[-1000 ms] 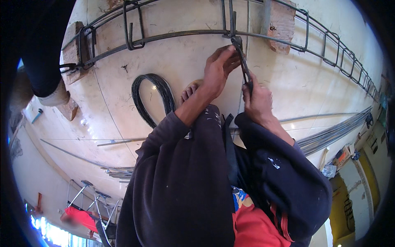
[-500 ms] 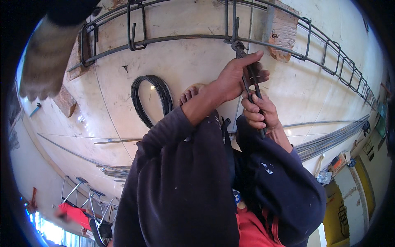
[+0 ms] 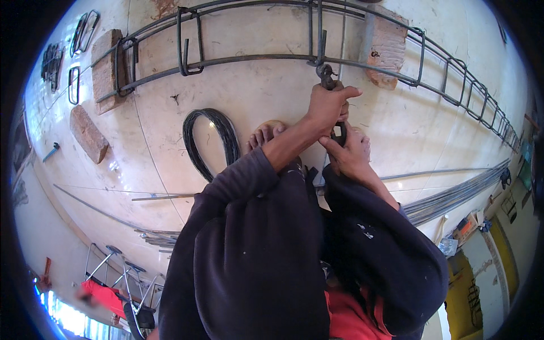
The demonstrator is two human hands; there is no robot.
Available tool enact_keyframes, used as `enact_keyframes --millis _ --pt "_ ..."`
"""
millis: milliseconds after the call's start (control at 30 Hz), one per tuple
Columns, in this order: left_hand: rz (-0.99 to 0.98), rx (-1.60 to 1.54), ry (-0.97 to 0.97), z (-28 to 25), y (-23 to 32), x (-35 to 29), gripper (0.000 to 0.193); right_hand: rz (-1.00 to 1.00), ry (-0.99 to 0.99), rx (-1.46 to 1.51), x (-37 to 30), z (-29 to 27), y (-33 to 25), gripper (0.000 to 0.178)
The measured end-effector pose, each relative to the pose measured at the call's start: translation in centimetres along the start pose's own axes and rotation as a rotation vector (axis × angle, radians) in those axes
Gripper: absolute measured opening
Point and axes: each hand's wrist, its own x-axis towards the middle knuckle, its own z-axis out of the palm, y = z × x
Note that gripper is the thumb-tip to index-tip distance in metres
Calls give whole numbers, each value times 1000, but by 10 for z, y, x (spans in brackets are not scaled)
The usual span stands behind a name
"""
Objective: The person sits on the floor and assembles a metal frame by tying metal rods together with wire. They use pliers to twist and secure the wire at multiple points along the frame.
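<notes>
My left hand (image 3: 327,107) is closed around a pair of dark end-cutting pincers (image 3: 324,72), just below their head. My right hand (image 3: 352,152) grips lower down on the handles, nearer my body. The pincers' head meets the near lower bar of a long steel rebar cage (image 3: 249,57), at the foot of a stirrup (image 3: 319,34). Whether wire sits in the jaws is too small to tell. A coil of black tie wire (image 3: 189,136) lies on the floor to the left, beside my bare foot (image 3: 266,133).
The cage rests on a left brick (image 3: 106,85) and a right brick (image 3: 386,48). Another brick (image 3: 89,136) lies at left, near loose stirrups (image 3: 73,85). A bundle of steel rods (image 3: 453,195) stretches along the right. Folding metal frames with red fabric (image 3: 106,296) stand lower left.
My left hand has closed round the pincers near their head, and my right hand has shifted upward along the handles. A blurred grey shape at upper left has gone, uncovering bricks and stirrups.
</notes>
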Motion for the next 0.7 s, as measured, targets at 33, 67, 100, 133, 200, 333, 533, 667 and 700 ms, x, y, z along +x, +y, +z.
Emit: enact_keyframes --millis 33,67,100,133,200,333,533,667,700 --pt "6 24 -12 -4 -1 1 39 27 -33 103 3 3 -1 48" --pt "12 48 -23 -8 -1 2 38 5 -48 179 6 6 3 50" --pt "19 58 -41 -10 -2 3 38 -15 -60 259 8 11 9 52" --pt "25 68 -60 -12 -2 4 38 -34 -71 338 9 14 12 55" --pt "28 56 -65 -11 -2 4 37 34 -41 313 5 13 14 56" --pt "31 -37 -10 -4 -5 5 40 -67 245 -137 -8 10 10 58" --pt "70 -5 192 13 -11 9 26 -326 416 -332 -17 5 13 45" --pt "122 160 315 20 -11 8 24 -293 362 -377 -17 1 11 38" --pt "134 251 309 18 -9 5 26 -228 301 -311 -18 -4 4 37"
